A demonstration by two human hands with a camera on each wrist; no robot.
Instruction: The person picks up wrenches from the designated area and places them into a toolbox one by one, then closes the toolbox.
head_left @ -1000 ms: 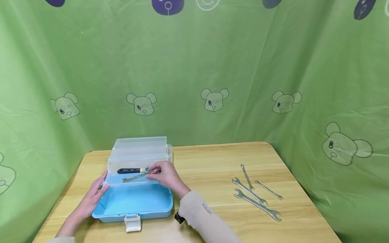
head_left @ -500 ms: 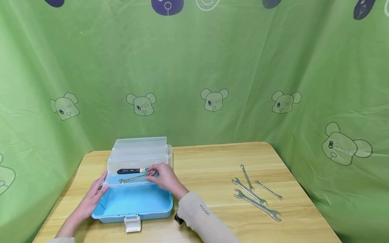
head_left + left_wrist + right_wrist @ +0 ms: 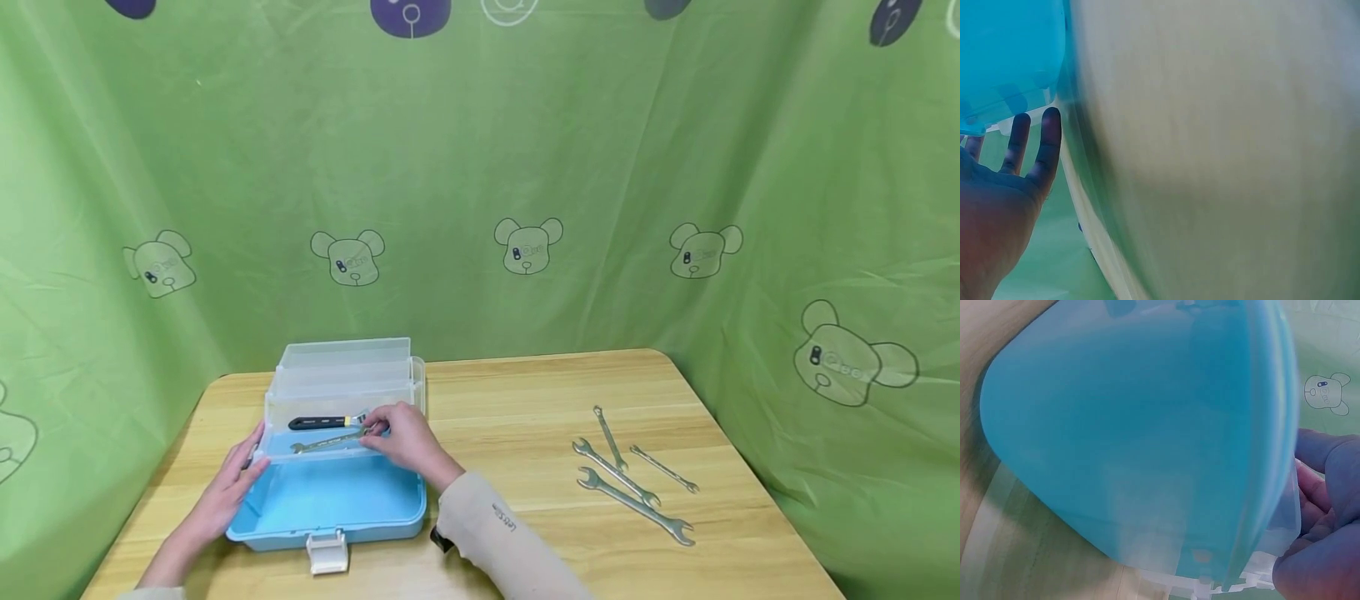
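A blue toolbox (image 3: 390, 527) stands at the left of the table, its clear stepped trays raised at the back. In the lowest tray (image 3: 281, 455) lies an adjustable wrench (image 3: 318, 422) with a black handle. In front of that wrench, my right hand (image 3: 408, 437) pinches the right end of a silver open-end wrench (image 3: 326, 442), which lies low in the same tray. My left hand (image 3: 228, 487) rests against the box's left side, thumb near the tray's front corner. The left wrist view shows its fingers (image 3: 1049, 140) extended against the blue wall.
To the right, several silver wrenches (image 3: 637, 504) lie loose on the wooden table (image 3: 510, 417). A white latch (image 3: 327, 553) hangs from the box's front. Green cloth (image 3: 480, 167) surrounds the table at the back and sides.
My right hand has shifted slightly, and the open-end wrench has moved a little left and lower into the tray. My left hand stays in place.
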